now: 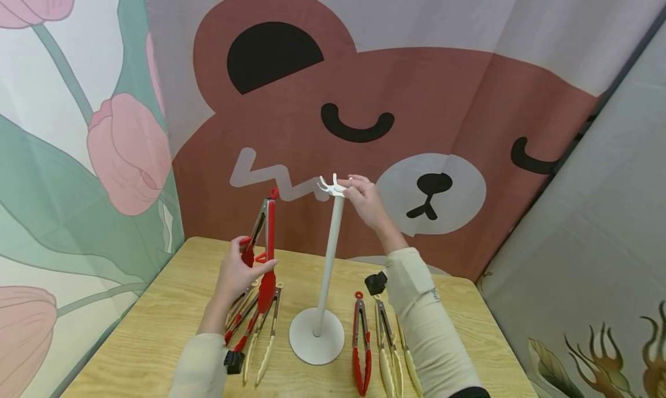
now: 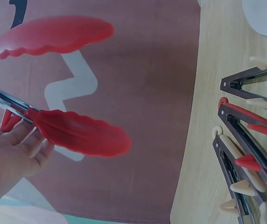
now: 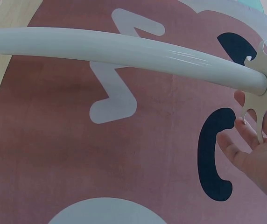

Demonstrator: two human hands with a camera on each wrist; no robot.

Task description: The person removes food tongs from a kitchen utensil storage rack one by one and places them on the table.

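My left hand (image 1: 234, 279) grips a pair of red-and-steel tongs (image 1: 267, 291) upright, its red ring on top and its red scalloped tips spread apart below. In the left wrist view, the fingers lie round one arm of the tongs. A white stand (image 1: 329, 259) with a round base rises from the table to the right of them. My right hand (image 1: 368, 202) holds the pronged hook top (image 1: 333, 187) of the stand by its right side. The right wrist view has fingertips behind and beside the prongs. The held tongs are apart from the hooks.
Several red and cream tongs (image 1: 264, 352) lie left of the base on the wooden table (image 1: 156, 328). To its right lie red tongs (image 1: 359, 357) and cream tongs (image 1: 387, 352), partly covered by the right sleeve. A bear-print curtain (image 1: 442, 109) hangs behind the table.
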